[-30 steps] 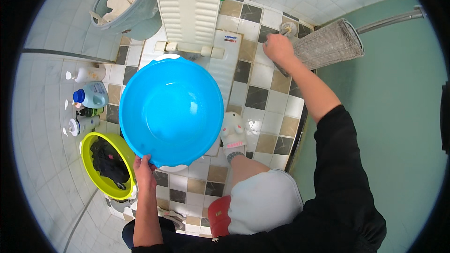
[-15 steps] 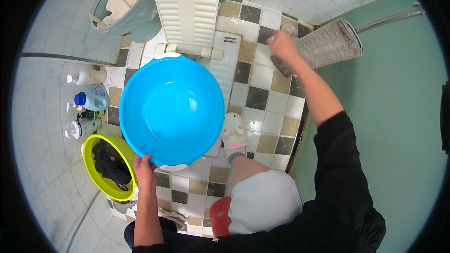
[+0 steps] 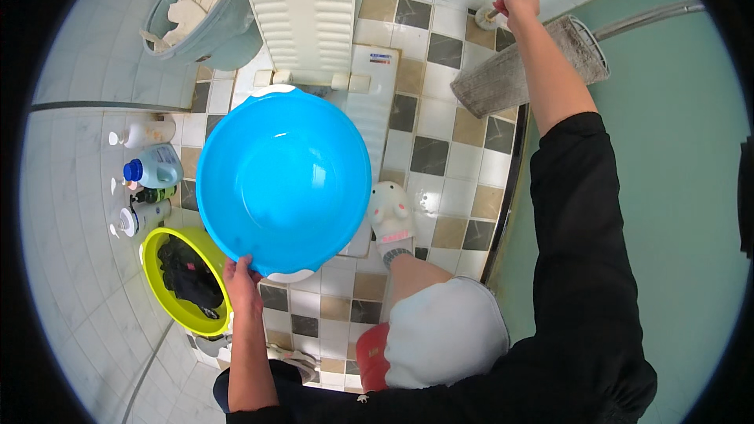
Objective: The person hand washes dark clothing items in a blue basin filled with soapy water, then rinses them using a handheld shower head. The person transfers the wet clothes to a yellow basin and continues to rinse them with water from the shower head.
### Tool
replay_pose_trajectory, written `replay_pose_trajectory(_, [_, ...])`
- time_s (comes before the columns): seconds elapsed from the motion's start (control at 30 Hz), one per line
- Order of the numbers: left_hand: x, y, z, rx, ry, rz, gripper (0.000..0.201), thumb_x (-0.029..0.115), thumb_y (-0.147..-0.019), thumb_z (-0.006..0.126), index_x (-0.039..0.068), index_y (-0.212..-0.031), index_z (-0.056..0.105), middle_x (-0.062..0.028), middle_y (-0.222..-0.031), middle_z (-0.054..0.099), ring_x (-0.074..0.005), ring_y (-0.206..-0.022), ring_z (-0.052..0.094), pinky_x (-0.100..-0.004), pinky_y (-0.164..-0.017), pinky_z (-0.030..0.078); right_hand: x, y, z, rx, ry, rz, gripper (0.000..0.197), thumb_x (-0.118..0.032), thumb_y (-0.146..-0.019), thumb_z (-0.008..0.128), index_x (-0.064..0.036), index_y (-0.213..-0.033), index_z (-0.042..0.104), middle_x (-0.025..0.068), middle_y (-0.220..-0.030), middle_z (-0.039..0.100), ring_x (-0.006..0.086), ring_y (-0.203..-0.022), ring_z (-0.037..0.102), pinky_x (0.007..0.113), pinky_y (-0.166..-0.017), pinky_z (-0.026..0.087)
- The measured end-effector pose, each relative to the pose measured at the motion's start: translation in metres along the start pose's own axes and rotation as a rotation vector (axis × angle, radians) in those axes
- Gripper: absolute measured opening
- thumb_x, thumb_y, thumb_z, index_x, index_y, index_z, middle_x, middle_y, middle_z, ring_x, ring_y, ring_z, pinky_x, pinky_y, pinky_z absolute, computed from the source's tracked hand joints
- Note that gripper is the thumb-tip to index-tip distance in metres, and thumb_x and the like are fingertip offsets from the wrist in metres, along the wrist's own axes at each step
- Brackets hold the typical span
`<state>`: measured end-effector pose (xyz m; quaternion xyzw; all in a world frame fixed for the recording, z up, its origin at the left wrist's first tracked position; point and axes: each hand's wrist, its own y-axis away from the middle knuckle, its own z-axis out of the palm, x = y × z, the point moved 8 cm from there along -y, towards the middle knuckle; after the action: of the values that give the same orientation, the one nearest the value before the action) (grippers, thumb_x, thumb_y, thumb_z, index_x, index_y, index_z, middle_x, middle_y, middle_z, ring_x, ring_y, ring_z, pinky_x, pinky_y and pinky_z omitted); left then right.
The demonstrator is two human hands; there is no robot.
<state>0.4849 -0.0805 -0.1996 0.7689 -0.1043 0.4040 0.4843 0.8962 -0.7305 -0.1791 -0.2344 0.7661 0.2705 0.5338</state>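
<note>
My left hand (image 3: pixel 243 284) is closed on the near rim of a large round blue basin (image 3: pixel 275 180) with white grips. Inside, the basin holds nothing but a shiny wet-looking bottom. Stretched far to the upper right, my right hand (image 3: pixel 520 6) is closed round a thin handle whose tip shows above the fist. The handle leads down to a small round pale holder (image 3: pixel 484 19) on the floor by the wall, which looks like a toilet brush stand. Beside that forearm leans a grey flat mop head (image 3: pixel 503 74), partly behind the arm.
A white ribbed folding lid (image 3: pixel 302 20) stands behind the basin. At left are a lined trash bin (image 3: pixel 236 39), several bottles (image 3: pixel 153 165) and a yellow-green tub (image 3: pixel 149 267) with dark clothes. A green glass panel (image 3: pixel 667 110) bounds the right. My slippered foot (image 3: pixel 390 216) is near the basin.
My right hand has moved up and farther away, from beside the mop head to the handle at the small holder. My left hand stays on the basin rim; the view has shifted slightly.
</note>
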Motion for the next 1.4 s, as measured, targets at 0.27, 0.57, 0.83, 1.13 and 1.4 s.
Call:
replay_pose_trajectory(0.27, [-0.001,0.001,0.002,-0.066,-0.03,0.015,0.028,0.006,-0.08,0.052,0.004,-0.108,0.052,-0.0031,-0.087,0.059,-0.0111,-0.064,0.057,-0.0245,-0.054,0.048,-0.001,-0.063,-0.035,0.163,-0.25,0.119,0.079,-0.03,-0.076,0.069,0.0062,-0.129,0.022,0.0243,-0.131,0.039,0.0363,-0.113,0.048,0.046,-0.088,0.045])
replay_pose_trajectory(0.57, [-0.001,0.001,0.016,-0.086,-0.026,0.005,0.031,0.007,-0.08,0.051,0.005,-0.111,0.051,-0.0032,-0.089,0.06,-0.0117,-0.066,0.057,-0.025,-0.056,0.049,0.073,-0.034,0.007,-0.143,0.193,-0.095,0.049,-0.024,-0.08,0.065,0.0062,-0.113,0.045,0.0142,-0.095,0.054,0.0212,-0.08,0.056,0.034,-0.069,0.049])
replay_pose_trajectory(0.83, [0.0,0.013,0.0,-0.044,0.042,0.002,0.031,0.009,-0.081,0.053,0.003,-0.112,0.052,-0.0056,-0.094,0.06,-0.014,-0.075,0.057,-0.0272,-0.061,0.048,0.118,0.165,0.069,-1.002,0.152,0.061,0.029,-0.029,-0.087,0.052,-0.0001,-0.09,0.055,0.0058,-0.072,0.058,0.013,-0.06,0.055,0.027,-0.055,0.043])
replay_pose_trajectory(1.13, [-0.003,0.054,-0.047,-0.04,0.02,0.085,0.031,0.01,-0.08,0.053,0.005,-0.111,0.055,-0.0043,-0.085,0.061,-0.0111,-0.068,0.056,-0.0246,-0.057,0.045,0.121,0.438,0.062,-1.48,0.301,0.4,0.063,-0.041,-0.085,0.058,0.0052,-0.125,0.041,0.0177,-0.112,0.056,0.0247,-0.087,0.061,0.037,-0.076,0.051])
replay_pose_trajectory(1.4, [-0.003,0.116,-0.123,-0.098,0.383,0.087,0.03,0.029,-0.09,0.055,0.007,-0.111,0.056,-0.0049,-0.099,0.061,-0.0126,-0.079,0.058,-0.024,-0.073,0.048,0.082,0.495,0.071,-1.457,0.473,0.348,0.039,-0.015,-0.081,0.055,0.0045,-0.114,0.046,0.0144,-0.101,0.06,0.0212,-0.079,0.061,0.033,-0.067,0.052])
